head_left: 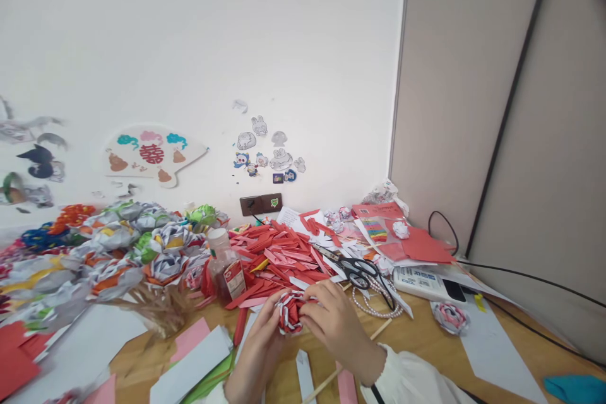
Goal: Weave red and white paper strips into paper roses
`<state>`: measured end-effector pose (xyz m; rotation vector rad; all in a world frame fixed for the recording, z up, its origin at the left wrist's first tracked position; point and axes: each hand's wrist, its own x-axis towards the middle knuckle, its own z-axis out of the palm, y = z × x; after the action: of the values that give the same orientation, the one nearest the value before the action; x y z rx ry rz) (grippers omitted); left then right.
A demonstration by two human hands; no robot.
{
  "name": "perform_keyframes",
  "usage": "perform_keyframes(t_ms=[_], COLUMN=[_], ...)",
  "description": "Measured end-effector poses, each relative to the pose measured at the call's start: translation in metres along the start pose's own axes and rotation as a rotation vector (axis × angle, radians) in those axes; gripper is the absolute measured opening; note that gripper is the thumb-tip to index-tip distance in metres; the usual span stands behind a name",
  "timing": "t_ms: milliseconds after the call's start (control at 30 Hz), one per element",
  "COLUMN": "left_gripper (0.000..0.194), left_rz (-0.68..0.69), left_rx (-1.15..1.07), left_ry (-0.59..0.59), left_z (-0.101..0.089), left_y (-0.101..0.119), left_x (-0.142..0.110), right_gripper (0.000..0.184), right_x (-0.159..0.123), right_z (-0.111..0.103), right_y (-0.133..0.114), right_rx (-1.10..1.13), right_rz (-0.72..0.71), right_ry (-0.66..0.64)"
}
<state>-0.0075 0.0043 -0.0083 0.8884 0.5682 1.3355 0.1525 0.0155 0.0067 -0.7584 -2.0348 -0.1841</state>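
A red and white folded-paper flower [290,314] is held between both hands above the front of the table. My left hand [265,332] grips its left side, fingers curled round it. My right hand [334,319] pinches the right edge of the flower with thumb and fingers. Behind the hands spreads a heap of red and pink folded paper strips [279,252]. Just right of it lie black-handled scissors [355,268] and a string of pearl beads [379,309]. Under my right wrist runs a thin wooden stick [326,382], close to a white paper strip [304,372].
A bottle [227,268] with a red label stands left of the strips. Many paper flowers [118,237] pile up at the far left. White sheets [192,366] lie at the front left. A finished-looking flower [451,317] and a white box [421,283] sit at right, near black cables [534,278].
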Motion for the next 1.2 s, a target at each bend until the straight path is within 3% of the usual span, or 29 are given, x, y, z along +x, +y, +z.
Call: perform_keyframes(t_ms=[200,500,667,867,1000,1200], left_gripper=[0.023,0.023,0.024,0.033,0.033,0.028], left_rz=[0.029,-0.004,-0.029,-0.076,-0.047,-0.006], left_rx=[0.010,0.015,-0.103,-0.274,-0.299,-0.294], left_ry=[0.022,-0.025,-0.032,-0.050,-0.045,-0.042], left_z=[-0.001,0.000,0.003,-0.008,-0.018,-0.015], left_y=[-0.002,-0.003,0.001,0.006,0.005,0.007], left_x=[0.002,0.001,0.000,0.005,0.009,0.009], right_gripper=[0.017,0.014,0.005,0.016,0.015,0.012], right_x=[0.001,-0.001,-0.001,0.000,-0.001,-0.005], right_z=[0.001,0.006,-0.002,-0.011,-0.005,0.009], right_y=[-0.003,-0.003,-0.002,0.000,0.002,0.004], right_rx=[-0.006,-0.012,0.055,0.099,0.107,0.172], right_rz=[-0.020,-0.009,-0.010,0.085,0.127,0.178], right_ry=[0.012,0.038,0.015,0.184,0.226,0.160])
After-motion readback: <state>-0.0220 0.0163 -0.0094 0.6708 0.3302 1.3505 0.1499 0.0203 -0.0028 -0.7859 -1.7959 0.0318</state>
